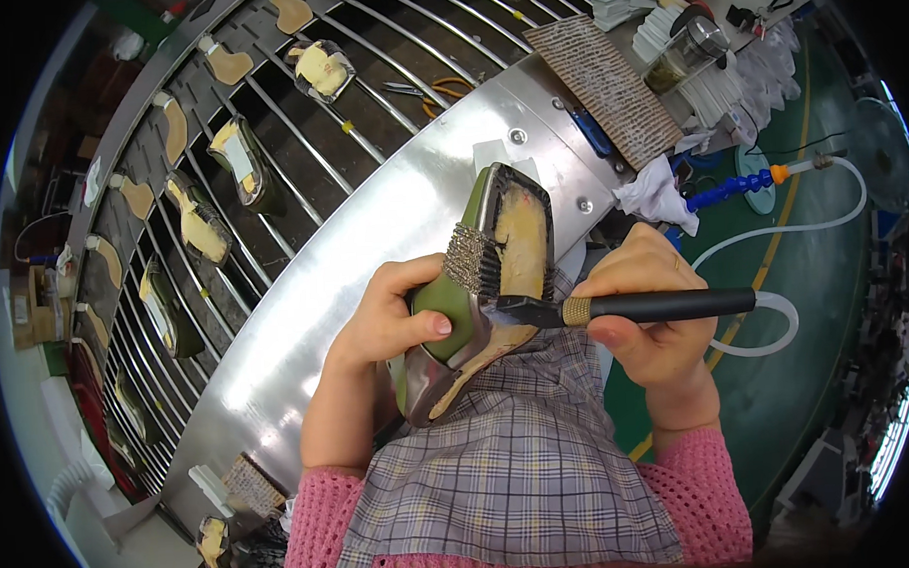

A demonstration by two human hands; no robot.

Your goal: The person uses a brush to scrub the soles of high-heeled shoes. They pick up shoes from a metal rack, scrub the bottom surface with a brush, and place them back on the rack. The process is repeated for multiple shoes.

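I hold a lasted shoe [523, 247] bottom up in front of my apron. It has a dark metallic upper, a beaded silvery band across it, a pale sole side and a green last inside. My left hand [401, 321] is closed round the green last, thumb on its side. In my right hand [648, 312] is a glue brush [671, 305] with a black handle, a brass-coloured collar and a white tube at its rear end. The brush's dark head lies against the shoe's bottom edge near the middle; its very tip is hard to make out.
A shiny metal ledge [304, 269] curves in front of me. Beyond it, a rack of metal bars [315, 154] carries several lasted shoes and orange-handled pliers [443, 92]. At right are a corrugated board [608, 88], a clear jar [687, 56], a crumpled white cloth [657, 192] and a blue jointed hose [729, 188].
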